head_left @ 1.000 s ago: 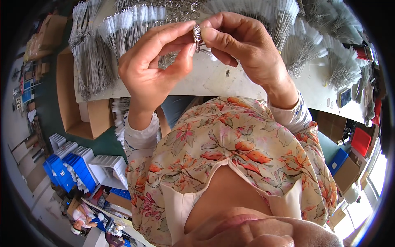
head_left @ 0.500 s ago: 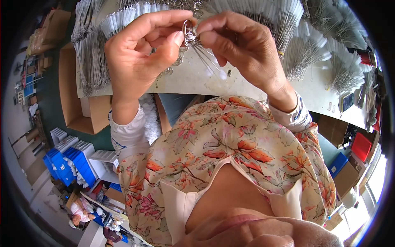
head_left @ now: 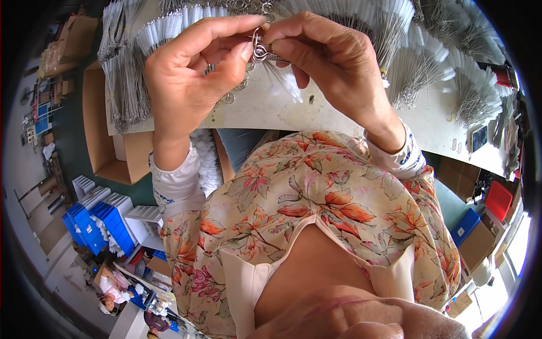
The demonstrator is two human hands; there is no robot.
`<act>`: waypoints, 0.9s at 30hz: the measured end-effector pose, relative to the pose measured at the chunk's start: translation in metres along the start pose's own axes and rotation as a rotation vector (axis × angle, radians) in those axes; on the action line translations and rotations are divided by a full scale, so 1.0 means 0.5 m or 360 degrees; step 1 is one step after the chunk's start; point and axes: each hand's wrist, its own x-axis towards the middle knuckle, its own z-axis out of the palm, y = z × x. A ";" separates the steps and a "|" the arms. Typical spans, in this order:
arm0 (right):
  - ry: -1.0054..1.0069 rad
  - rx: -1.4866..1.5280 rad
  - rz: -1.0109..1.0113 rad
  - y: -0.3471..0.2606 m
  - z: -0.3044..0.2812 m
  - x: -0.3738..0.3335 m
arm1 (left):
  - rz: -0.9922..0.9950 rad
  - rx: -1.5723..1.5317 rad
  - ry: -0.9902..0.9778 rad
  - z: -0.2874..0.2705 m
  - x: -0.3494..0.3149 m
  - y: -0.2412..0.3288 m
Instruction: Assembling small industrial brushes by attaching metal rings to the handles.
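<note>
Above the table's near edge, my left hand (head_left: 189, 79) pinches a metal ring (head_left: 258, 37) between thumb and forefinger. My right hand (head_left: 336, 65) is closed beside it, thumb against the fingers, gripping several thin wire-handled brushes (head_left: 287, 85). Their looped wire ends (head_left: 260, 53) sit at the ring, and their pale bristle ends hang below my right fingers. Whether every loop is threaded on the ring cannot be made out. More metal rings (head_left: 227, 98) lie on the table behind my left hand, partly hidden by it.
Bundles of similar brushes (head_left: 125, 85) lie at the left of the table (head_left: 271, 116), with more bundles (head_left: 420, 73) at the right. A phone (head_left: 479, 138) rests near the right edge. Below left stand a cardboard box (head_left: 138, 155) and blue bins (head_left: 84, 226). Other people (head_left: 113, 285) sit farther off.
The hanging brushes have drawn closer together under my right hand. The ring and loops have turned slightly, while both hands stay nearly in place.
</note>
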 end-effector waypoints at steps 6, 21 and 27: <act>-0.0183 0.0240 0.0186 -0.003 -0.023 0.001 | 0.0099 0.0312 -0.0098 -0.005 0.001 -0.002; -0.0463 0.0526 0.0393 0.021 -0.012 -0.019 | 0.0461 0.0518 0.0175 0.025 -0.094 -0.029; -0.0544 0.0455 0.0432 0.028 -0.002 -0.018 | -0.0587 -0.1162 0.0375 0.042 -0.148 -0.013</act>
